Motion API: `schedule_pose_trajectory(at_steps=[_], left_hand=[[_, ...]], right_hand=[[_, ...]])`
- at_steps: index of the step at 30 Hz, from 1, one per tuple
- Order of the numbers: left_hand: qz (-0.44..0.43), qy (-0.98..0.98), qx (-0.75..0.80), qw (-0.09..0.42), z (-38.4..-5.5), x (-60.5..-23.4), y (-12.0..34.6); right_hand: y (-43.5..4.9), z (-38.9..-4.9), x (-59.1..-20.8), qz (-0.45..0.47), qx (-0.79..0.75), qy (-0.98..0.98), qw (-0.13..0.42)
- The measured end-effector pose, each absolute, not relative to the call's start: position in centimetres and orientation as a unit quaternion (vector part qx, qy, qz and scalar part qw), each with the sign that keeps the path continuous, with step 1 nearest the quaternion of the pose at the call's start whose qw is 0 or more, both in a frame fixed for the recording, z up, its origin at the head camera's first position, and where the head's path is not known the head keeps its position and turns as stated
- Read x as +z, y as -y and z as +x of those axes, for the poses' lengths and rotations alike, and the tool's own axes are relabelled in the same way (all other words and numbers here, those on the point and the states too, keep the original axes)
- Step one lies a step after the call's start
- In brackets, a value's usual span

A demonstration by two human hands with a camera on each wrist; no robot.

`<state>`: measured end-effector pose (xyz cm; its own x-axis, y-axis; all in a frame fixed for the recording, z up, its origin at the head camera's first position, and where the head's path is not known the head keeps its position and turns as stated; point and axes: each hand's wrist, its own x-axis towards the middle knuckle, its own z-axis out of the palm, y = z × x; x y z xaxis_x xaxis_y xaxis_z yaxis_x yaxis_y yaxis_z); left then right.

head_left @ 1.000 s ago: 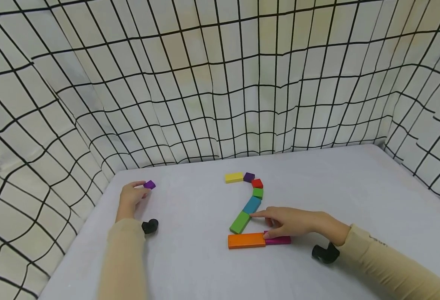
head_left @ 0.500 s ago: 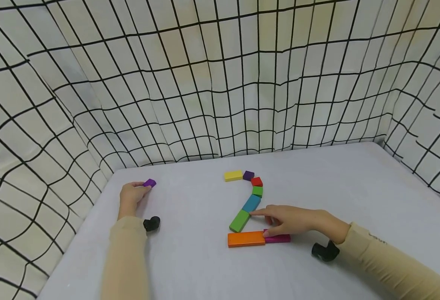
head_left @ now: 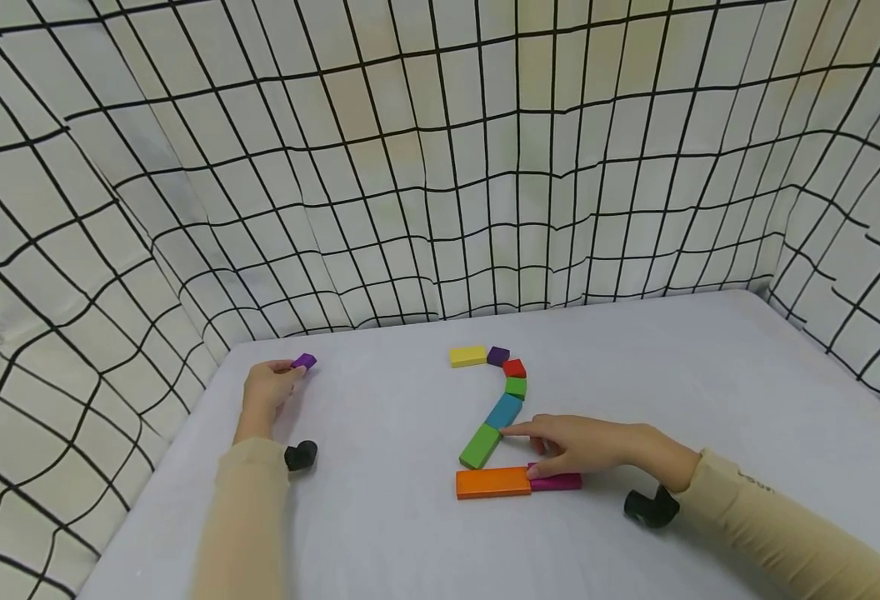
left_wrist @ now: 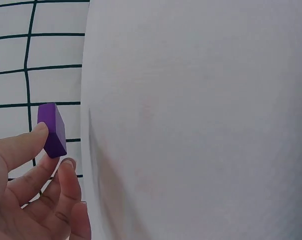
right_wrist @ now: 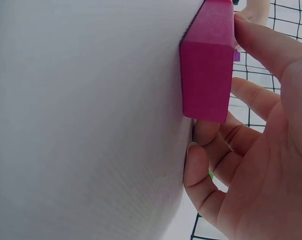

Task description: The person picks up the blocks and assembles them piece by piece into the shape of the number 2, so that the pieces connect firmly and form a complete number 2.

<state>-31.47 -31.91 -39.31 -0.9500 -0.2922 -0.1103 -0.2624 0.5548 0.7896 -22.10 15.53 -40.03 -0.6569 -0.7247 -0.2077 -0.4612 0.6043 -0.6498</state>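
Note:
My left hand (head_left: 266, 393) pinches a small purple block (head_left: 305, 361) between thumb and fingers at the far left of the table. The left wrist view shows the thumb on one face of that purple block (left_wrist: 53, 127), fingertips behind it. My right hand (head_left: 593, 442) rests at a row of coloured blocks. Its index finger reaches out to the green block (head_left: 480, 446), close to where that meets a blue block (head_left: 503, 411). The right thumb lies on a magenta block (head_left: 562, 482), end to end with an orange block (head_left: 493, 482). Other right fingers bend near the tabletop.
Beyond the blue block, a small green block (head_left: 516, 387), a red block (head_left: 514, 368), a dark purple block (head_left: 497, 356) and a yellow block (head_left: 468, 357) curve away leftward. White cloth covers the table (head_left: 380, 542). A black-lined grid backdrop (head_left: 440, 192) surrounds its back and sides.
The left hand has shifted slightly away and to the right with the purple block, which has turned a little. The right hand and the row of blocks stay in place.

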Motion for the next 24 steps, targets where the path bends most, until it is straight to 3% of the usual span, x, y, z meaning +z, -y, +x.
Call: schedule_pose_trajectory(at_steps=[12,24], left_hand=[[0.119,0.898,-0.423,0.008,-31.9,-38.1,31.2],[0.061,0.922,-0.38,0.04,-31.5,-37.7,28.6]], right_hand=[[-15.5,-22.0,-40.0,-0.346,-0.283,-0.864,0.231],[-15.4,-21.8,-39.7,-0.347,-0.276,-0.868,0.225]])
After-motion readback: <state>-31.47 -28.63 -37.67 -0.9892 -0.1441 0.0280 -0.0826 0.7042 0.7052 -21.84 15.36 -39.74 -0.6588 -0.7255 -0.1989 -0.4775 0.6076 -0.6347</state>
